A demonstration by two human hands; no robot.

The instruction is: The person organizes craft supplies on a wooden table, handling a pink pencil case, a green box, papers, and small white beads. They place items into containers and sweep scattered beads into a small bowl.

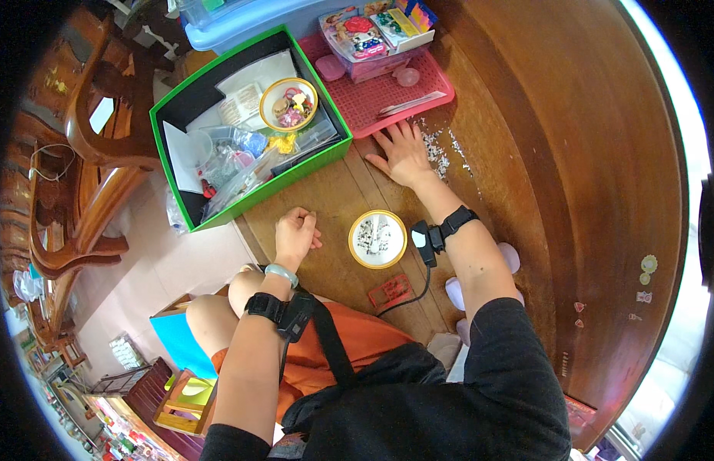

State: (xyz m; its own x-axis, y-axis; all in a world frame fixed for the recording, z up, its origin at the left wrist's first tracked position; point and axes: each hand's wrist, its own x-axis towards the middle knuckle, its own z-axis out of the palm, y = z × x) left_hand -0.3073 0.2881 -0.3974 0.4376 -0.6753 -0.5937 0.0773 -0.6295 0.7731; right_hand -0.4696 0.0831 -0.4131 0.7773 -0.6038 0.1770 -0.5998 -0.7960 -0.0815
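Observation:
My right hand [404, 156] lies palm down on the wooden table with its fingers spread, the fingertips at the near edge of the pink tray [441, 98]. Just right of it is a scatter of small white and dark bits [436, 154], perhaps beads. My left hand [297, 234] is loosely curled above the table, below the green box, and no object shows in its fingers. Between my forearms stands a white bowl [378, 265] with a yellow rim. It contains black and white bits [370, 239] and a white spoon [375, 228].
A green-rimmed box [274, 181] holds bags, papers and a small bowl of trinkets [289, 104]. Craft packages in a clear container [372, 38] stand on the tray. Near my lap lies a red plastic frame [390, 290], with a black cable [424, 290] beside it.

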